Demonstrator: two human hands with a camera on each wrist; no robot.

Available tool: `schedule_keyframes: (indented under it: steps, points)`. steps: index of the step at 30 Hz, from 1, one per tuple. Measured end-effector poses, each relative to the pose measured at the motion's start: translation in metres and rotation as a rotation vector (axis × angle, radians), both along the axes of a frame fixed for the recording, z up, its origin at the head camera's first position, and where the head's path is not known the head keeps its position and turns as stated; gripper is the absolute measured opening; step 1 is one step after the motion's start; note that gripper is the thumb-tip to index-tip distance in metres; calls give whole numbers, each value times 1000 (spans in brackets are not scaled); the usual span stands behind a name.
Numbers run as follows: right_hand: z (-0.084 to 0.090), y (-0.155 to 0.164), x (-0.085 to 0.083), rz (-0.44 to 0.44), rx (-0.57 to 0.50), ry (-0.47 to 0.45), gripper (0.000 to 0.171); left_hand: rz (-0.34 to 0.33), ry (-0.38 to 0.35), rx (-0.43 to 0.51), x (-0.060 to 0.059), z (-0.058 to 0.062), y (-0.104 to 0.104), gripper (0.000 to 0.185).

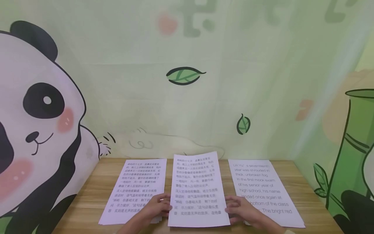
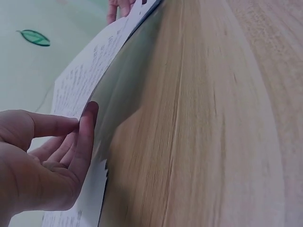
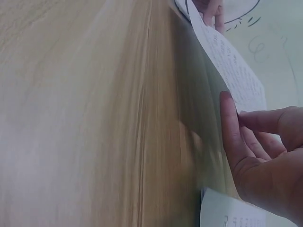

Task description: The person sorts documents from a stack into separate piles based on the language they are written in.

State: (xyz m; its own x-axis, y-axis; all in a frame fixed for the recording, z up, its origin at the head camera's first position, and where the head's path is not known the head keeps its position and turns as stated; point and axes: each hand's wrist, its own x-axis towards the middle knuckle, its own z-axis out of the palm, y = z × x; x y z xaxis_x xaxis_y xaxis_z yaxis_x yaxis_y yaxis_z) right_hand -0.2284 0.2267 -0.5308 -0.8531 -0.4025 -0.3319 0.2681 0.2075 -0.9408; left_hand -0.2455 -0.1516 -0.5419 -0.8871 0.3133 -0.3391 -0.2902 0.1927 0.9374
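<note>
Head view: I hold the middle sheet (image 1: 198, 190) lifted off the table (image 1: 87, 195), its far edge raised toward the wall; my left hand (image 1: 156, 206) pinches its left edge near the bottom, my right hand (image 1: 242, 209) pinches its right edge at about the same height; the sheet is printed with Chinese text and bows slightly between my hands. Under my left hand lies the left stack (image 1: 132, 190), also in Chinese, flat on the wood; under my right hand lies the right sheet (image 1: 263, 191), printed in English, flat as well and angled a little outward. Behind the table stands a pale green wall with a cartoon panda (image 1: 35, 130) at the left, two drawn leaves, and a bamboo stalk (image 1: 350, 146) at the right.

Left wrist view: my left thumb lies on the printed face of the sheet (image 2: 80, 80) and my fingers (image 2: 87, 137) press its underside, so the grip is narrow, on paper only; the sheet casts a shadow on the wood.

Right wrist view: my right fingers (image 3: 232, 132) run along the sheet's (image 3: 232, 71) underside, thumb on the printed side, the same thin pinch.
</note>
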Motion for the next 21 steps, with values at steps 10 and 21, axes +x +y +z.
schedule_keyframes:
  steps: [10,21]
  points:
    - [-11,-31,-2,-45,-35,60,64,88,16,-18,-1,7,-28,70]
    - [-16,-80,-9,-45,-122,78,66,197,24,-94,4,13,-70,69]
